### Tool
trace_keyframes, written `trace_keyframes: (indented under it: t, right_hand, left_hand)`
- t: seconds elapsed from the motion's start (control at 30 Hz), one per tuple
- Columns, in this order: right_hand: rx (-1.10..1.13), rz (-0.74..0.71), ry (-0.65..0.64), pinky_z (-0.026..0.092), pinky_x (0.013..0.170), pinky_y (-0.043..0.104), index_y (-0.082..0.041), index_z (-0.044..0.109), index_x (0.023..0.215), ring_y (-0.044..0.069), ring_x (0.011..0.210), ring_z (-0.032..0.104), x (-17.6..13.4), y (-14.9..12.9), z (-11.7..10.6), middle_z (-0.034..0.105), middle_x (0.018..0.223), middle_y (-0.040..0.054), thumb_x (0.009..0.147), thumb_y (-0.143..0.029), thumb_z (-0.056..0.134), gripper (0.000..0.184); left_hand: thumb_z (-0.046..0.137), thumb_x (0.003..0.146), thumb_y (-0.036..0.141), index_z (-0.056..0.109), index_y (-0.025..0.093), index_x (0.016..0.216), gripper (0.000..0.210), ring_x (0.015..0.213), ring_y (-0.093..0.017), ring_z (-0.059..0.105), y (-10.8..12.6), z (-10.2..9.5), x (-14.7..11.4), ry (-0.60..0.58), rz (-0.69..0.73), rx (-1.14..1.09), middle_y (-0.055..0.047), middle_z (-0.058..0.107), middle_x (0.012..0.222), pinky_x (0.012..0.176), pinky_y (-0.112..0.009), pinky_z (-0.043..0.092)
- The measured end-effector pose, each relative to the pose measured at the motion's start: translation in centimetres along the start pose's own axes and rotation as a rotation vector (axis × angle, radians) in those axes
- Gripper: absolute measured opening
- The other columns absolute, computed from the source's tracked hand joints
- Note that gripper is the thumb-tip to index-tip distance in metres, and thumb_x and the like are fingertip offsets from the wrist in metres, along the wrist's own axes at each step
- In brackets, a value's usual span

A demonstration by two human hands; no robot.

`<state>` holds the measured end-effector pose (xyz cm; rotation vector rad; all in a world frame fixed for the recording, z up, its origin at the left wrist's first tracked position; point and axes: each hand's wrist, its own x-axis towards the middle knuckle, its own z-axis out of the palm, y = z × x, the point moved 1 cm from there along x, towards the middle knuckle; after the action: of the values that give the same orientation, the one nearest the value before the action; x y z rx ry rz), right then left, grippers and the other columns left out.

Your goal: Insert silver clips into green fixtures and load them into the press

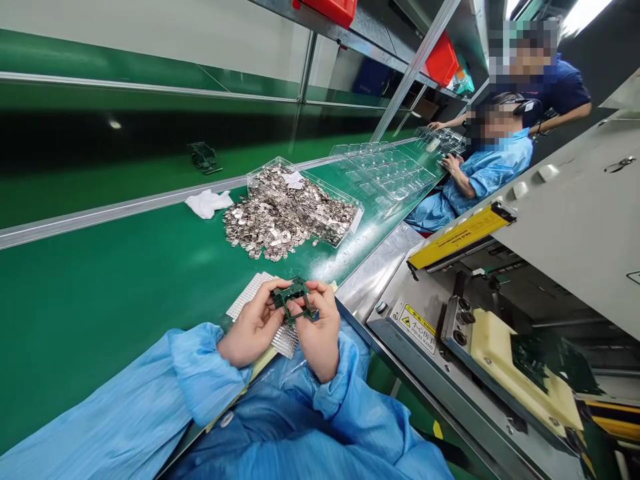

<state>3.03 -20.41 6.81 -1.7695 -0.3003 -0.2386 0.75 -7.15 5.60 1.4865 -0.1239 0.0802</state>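
A small dark green plastic frame [291,291] with openings in it is held up between both hands, above the near edge of the green table. My left hand [253,327] pinches its left side between thumb and fingers. At its right side, my right hand [320,327] grips it, with the thumb lying across the front. Beneath the hands lies a ribbed whitish pad [245,300], partly covered by them. Just beyond is a heap of small shiny metal pieces [270,217], spilling out of a clear plastic tray [354,223].
A white cloth [207,203] lies left of the heap. Further back are clear moulded trays [390,170] and another dark green part [203,157]. On my right stands a machine with a yellow bar [460,237] and a cream fixture [500,353]. Two people [500,157] are at the table's far end.
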Motion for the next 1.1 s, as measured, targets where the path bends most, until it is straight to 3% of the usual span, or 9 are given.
trace_keyframes:
  t: [0.23,0.33,0.4,0.53,0.7,0.8,0.97,1.03,1.1]
  right_hand:
    - [0.16,0.131,-0.041,0.047,0.074,0.03,-0.019,0.06,0.075,0.024,0.101,0.056,0.2,0.4,-1.3,0.054,0.121,0.0099,0.084,-0.034,0.068,0.02]
    - [0.216,0.089,-0.12,0.048,0.079,0.031,-0.02,0.063,0.098,0.026,0.113,0.053,0.2,-0.2,-3.3,0.054,0.128,0.0104,0.088,-0.032,0.063,0.016]
    - [0.192,-0.035,-0.233,0.046,0.091,0.034,-0.021,0.057,0.124,0.027,0.127,0.043,0.1,-1.2,-4.6,0.047,0.139,0.0102,0.088,-0.033,0.066,0.039]
    - [0.086,-0.262,-0.352,0.038,0.104,0.04,-0.022,0.051,0.138,0.028,0.124,0.046,-0.5,-3.9,-7.3,0.052,0.134,0.0101,0.086,-0.045,0.074,0.061]
    - [0.123,-0.225,-0.318,0.047,0.098,0.041,-0.026,0.06,0.129,0.028,0.107,0.06,-2.5,-6.2,-13.8,0.063,0.118,0.0063,0.082,-0.063,0.071,0.061]
    - [0.134,-0.195,-0.028,0.052,0.09,0.043,-0.028,0.06,0.128,0.03,0.101,0.063,-5.6,-6.3,-19.6,0.063,0.116,0.0077,0.079,-0.066,0.073,0.063]
    - [-0.075,-0.273,1.002,0.049,0.096,0.049,-0.021,0.056,0.126,0.032,0.112,0.057,-10.5,-4.7,-29.3,0.058,0.122,0.0119,0.079,-0.056,0.077,0.062]
    - [-0.138,-0.213,1.165,0.042,0.101,0.055,-0.018,0.055,0.126,0.033,0.118,0.052,-11.6,-4.1,-32.0,0.055,0.127,0.0135,0.075,-0.05,0.079,0.064]
    - [-0.159,-0.154,1.149,0.039,0.104,0.057,-0.018,0.055,0.125,0.033,0.121,0.049,-12.3,-3.7,-33.7,0.054,0.129,0.0139,0.073,-0.046,0.081,0.064]
  left_hand:
    - [0.059,0.087,0.031,0.046,0.022,0.12,0.036,0.108,-0.02,0.06,-0.2,-0.3,0.1,-0.009,0.028,0.0,-0.01,0.057,0.118,0.093,-0.032,0.051]
    - [0.058,0.088,0.035,0.043,0.022,0.123,0.04,0.109,-0.02,0.06,0.0,-0.4,0.4,0.0,0.013,-0.019,-0.009,0.059,0.114,0.097,-0.034,0.05]
    - [0.057,0.089,0.038,0.042,0.022,0.123,0.041,0.108,-0.021,0.061,0.5,-0.3,0.2,-0.039,-0.014,0.003,-0.01,0.06,0.115,0.096,-0.034,0.051]
    - [0.06,0.086,0.042,0.049,0.025,0.123,0.042,0.114,-0.027,0.059,2.3,0.8,-1.1,-0.219,-0.076,0.142,-0.01,0.059,0.124,0.095,-0.035,0.053]
    - [0.067,0.081,0.041,0.042,0.037,0.138,0.063,0.104,-0.03,0.066,5.0,3.1,1.0,-0.607,-0.21,0.144,-0.006,0.067,0.116,0.089,-0.041,0.058]
    - [0.068,0.08,0.041,0.049,0.031,0.135,0.059,0.102,-0.03,0.067,6.8,8.2,4.8,-0.783,-0.131,0.179,-0.008,0.069,0.114,0.089,-0.041,0.058]
    - [0.068,0.078,0.046,0.053,0.021,0.131,0.06,0.122,-0.031,0.055,9.1,21.3,9.2,-0.784,0.369,0.337,-0.012,0.057,0.135,0.106,-0.047,0.045]
    - [0.07,0.076,0.045,0.044,0.016,0.138,0.074,0.133,-0.033,0.044,9.3,26.1,9.7,-0.797,0.471,0.376,-0.017,0.047,0.145,0.113,-0.049,0.036]
    - [0.072,0.074,0.043,0.037,0.012,0.143,0.083,0.136,-0.036,0.039,9.1,30.0,9.8,-0.821,0.444,0.402,-0.021,0.041,0.148,0.114,-0.052,0.033]
